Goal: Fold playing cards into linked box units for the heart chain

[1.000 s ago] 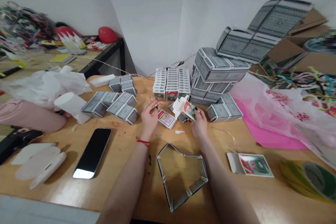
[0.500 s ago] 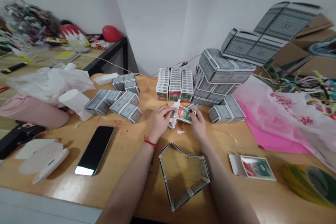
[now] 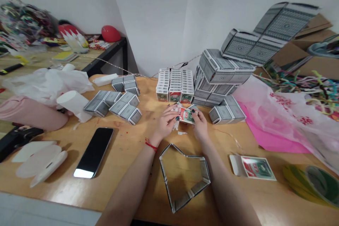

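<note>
Between my hands is a red-and-green playing card box [image 3: 188, 116], held just above the table. My right hand [image 3: 200, 123] grips its right end, with the thumb on top. At the left end the fingers of my left hand [image 3: 168, 122] close on the edge of the box; the exact grip is partly hidden. Small torn white paper scraps [image 3: 182, 133] lie underneath. Nearer me, between my forearms, stands a bent frame [image 3: 208, 173] of joined card boxes.
Stacked card boxes [image 3: 174, 83] stand behind my hands. A taller structure of grey boxes [image 3: 225, 67] leans up to the right. Folded grey pieces [image 3: 125, 107] and a phone [image 3: 94, 152] are at left. A flattened card box [image 3: 258, 167] and yellow tape roll [image 3: 312, 183] are at right.
My left hand has shifted right and turned, its fingers now closer over the box's left end. The box has levelled slightly. My right hand stays on its right end.
</note>
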`<state>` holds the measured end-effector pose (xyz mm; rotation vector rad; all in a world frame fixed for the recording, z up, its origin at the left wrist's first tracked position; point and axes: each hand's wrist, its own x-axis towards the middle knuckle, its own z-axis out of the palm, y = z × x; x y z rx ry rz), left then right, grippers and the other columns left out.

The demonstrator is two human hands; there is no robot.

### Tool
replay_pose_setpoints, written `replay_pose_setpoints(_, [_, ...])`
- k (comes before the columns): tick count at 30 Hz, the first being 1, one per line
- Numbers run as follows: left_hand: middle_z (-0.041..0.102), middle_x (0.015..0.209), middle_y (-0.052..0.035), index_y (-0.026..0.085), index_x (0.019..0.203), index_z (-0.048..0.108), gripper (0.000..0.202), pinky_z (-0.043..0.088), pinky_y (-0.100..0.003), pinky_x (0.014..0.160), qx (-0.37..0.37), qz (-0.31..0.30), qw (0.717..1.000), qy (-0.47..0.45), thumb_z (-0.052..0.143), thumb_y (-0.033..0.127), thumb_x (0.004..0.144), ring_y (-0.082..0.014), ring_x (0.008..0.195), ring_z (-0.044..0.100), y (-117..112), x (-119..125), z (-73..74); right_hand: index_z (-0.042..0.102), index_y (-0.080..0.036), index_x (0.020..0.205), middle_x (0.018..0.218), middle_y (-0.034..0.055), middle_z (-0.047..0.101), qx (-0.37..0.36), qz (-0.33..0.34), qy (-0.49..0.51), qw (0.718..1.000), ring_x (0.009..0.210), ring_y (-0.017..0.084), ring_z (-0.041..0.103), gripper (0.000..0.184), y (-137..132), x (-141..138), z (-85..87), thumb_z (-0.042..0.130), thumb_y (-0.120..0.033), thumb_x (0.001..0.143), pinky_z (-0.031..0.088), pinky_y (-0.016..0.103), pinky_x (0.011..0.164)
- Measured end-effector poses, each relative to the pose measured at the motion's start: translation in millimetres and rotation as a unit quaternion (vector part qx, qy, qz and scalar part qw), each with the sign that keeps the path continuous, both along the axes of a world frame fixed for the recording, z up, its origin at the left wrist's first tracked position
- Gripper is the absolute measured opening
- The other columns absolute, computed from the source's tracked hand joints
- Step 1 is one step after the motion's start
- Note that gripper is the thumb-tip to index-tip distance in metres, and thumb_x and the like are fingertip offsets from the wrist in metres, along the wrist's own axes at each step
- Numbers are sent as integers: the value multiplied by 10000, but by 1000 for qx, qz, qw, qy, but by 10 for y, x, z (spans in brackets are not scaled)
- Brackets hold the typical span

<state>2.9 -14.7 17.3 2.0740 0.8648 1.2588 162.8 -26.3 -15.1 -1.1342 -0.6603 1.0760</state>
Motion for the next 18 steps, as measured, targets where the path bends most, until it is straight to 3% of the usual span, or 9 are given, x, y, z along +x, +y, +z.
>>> replay_pose_setpoints(2, [595,1104,-74,196,985,596,261,328,-465,1003,-30,-28,999,7,463,112,777,-229,1216,401,-42,-7,17,557,-215,852,786,-21,583,-4,-1,20,1000,653,118,543,315,1,5,1,630,-432,635,452,252,620])
replay_pose_setpoints(5, [503,1214,-118,179,1148,444,373,379,-428,949,-88,-30,995,-26,486,167,777,-244,1197,424,-104,29,10,563,-218,850,780,-27,580,-9,12,25,1000,643,112,539,312,-8,6,20,639,-426,630,451,248,620])
replay_pose_setpoints(10, [470,1248,-143,186,1314,218,666,354,-427,963,-93,-58,994,3,564,262,750,-243,1105,505,-147,149,10,576,-219,857,810,-25,602,2,44,12,999,697,122,558,308,-31,9,57,645,-414,630,454,260,688])
replay_pose_setpoints(14, [542,1171,-103,204,1250,345,518,305,-448,1003,-52,-8,999,11,533,244,770,-223,1070,523,-133,162,36,580,-222,853,800,-31,604,-11,60,39,997,668,117,558,300,-41,17,71,656,-405,627,462,259,657])
replay_pose_setpoints(18, [579,1051,-75,192,979,538,211,301,-447,1003,14,76,997,-22,513,241,775,-209,1040,523,-105,68,43,569,-240,885,776,-39,606,-21,56,91,994,629,113,559,305,-47,36,82,659,-390,635,461,244,561])
